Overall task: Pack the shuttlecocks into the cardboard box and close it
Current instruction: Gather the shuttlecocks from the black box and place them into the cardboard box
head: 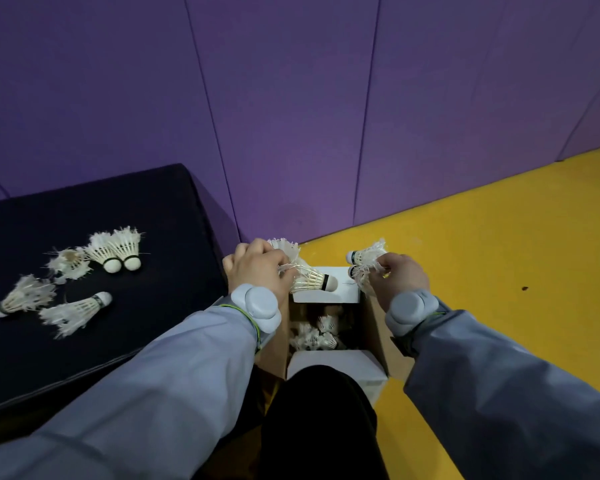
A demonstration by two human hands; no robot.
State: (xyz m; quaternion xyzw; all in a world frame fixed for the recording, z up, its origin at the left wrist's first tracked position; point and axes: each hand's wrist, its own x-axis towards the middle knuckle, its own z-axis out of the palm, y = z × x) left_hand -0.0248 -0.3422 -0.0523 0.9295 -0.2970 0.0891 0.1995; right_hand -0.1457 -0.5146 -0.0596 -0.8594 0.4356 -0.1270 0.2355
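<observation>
An open cardboard box (374,327) stands on the yellow floor between my arms, its white flaps folded outward. Several worn white shuttlecocks (314,336) lie at its bottom. My left hand (257,268) hovers over the box's far left corner, closed on a bunch of shuttlecocks (309,277), one cork pointing right. My right hand (400,275) is above the far right corner, pinching the feathers of two shuttlecocks (362,259). More shuttlecocks (113,249) lie loose on the dark platform to the left.
A dark navy padded platform (84,209) fills the left side, its edge close to the box. Purple padded wall panels (326,116) rise behind. Yellow floor (499,254) stretches to the right. My dark-clad knee (323,410) presses against the box's near flap.
</observation>
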